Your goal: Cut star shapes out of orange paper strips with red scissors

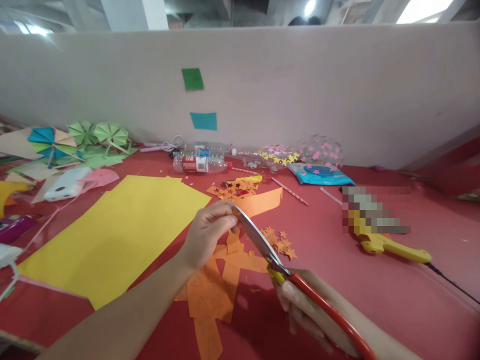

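My right hand (303, 300) grips a pair of scissors (262, 242) with red handles and a bit of yellow near the pivot. The blades look closed or nearly so and point up and left. Their tips meet the fingertips of my left hand (210, 227), which pinches what looks like a small piece of orange paper, mostly hidden by the fingers. Below the hands lie orange paper scraps (213, 287), some with pencil marks. Small cut-out orange stars (279, 241) are heaped just right of the blades. Behind my left hand stretches an orange paper strip (260, 201).
Large yellow sheets (120, 235) cover the left side of the red table (322, 225). Plastic bottles (195, 162), star-printed clear balloons (318, 152) and a blue packet (322, 175) stand along the wall. A yellow glue gun (393, 247) with a cord lies right. Folded paper fans (52, 145) sit back left.
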Tool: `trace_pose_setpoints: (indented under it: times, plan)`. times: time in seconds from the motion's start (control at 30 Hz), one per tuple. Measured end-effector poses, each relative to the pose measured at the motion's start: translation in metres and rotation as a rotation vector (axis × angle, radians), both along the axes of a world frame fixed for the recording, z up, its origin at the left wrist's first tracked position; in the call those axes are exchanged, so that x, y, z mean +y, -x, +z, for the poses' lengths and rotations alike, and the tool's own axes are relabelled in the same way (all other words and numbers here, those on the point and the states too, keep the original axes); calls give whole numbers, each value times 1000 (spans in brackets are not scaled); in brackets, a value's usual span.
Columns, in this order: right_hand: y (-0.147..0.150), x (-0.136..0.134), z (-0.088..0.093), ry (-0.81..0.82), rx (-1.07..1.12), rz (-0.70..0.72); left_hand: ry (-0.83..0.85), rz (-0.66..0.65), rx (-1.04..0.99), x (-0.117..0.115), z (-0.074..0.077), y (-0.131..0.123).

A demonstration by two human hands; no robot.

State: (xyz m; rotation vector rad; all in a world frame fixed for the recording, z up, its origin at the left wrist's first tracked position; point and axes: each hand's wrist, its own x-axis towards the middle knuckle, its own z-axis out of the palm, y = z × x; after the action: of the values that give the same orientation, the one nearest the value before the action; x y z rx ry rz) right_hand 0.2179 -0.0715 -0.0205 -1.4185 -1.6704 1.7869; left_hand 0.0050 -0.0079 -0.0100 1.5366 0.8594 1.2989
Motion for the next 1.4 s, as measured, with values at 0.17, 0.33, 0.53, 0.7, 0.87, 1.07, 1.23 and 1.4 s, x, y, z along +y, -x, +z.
trace_pose_setpoints:
  times: [0.17,0.33,0.53,0.7,0.87,1.07,1.23,1.4]
  plan:
    - [2,-2,-6,-9,28,-69,-23,-20,-43,1,-3,-1]
    - [3,-1,-7,-24,35,-51,-22,-17,-57,1,-5,-1]
    - [6,-3,7,-52,34,-81,-13,-4,-46,1,-4,0]
    - [5,-2,-1,-12,-12,-129,0,16,-35,0,-3,0]
    - [2,10,-8,-177,27,-337,171,-66,-158,0,-1,1]
    - [-2,22,-4,-302,53,-443,474,-341,-426,1,-3,-1]
    - [-1,25,-2,-227,139,-374,641,-543,-479,-5,-7,-10]
    - [5,16,5,-238,227,-243,660,-523,-407,-3,-3,-22]
